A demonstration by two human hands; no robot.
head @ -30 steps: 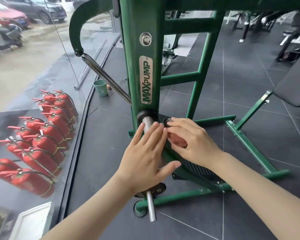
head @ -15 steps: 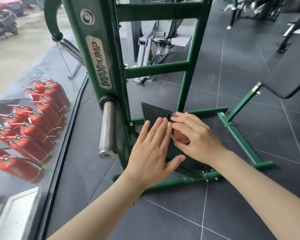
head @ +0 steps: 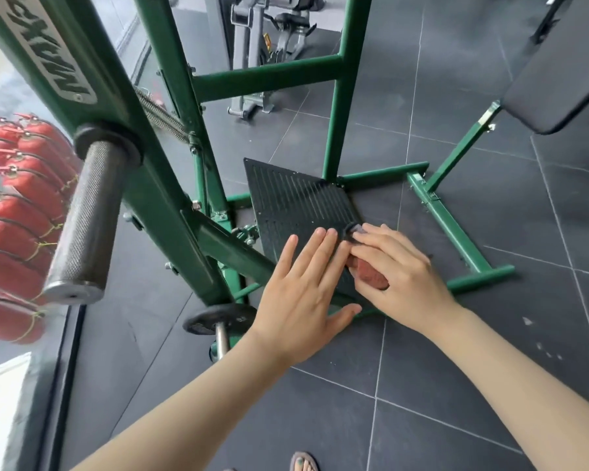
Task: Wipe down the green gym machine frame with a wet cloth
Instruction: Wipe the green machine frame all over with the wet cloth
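Now cloth (head: 368, 275) under right hand (head: 400, 266) (bunched)

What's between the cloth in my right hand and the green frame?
Nothing visible blocks it. The right hand grips the reddish cloth above the black footplate, and the green frame lies just left, past the flat left hand.

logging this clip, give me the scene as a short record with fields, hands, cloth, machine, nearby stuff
left hand: fingers straight, flat beside the right hand, above the footplate
right hand: curled around a reddish cloth
cloth contact: cannot tell whether it touches the machine
machine: green frame, black ribbed footplate, knurled peg
floor: dark tiles
nearby: red fire extinguishers behind glass at left
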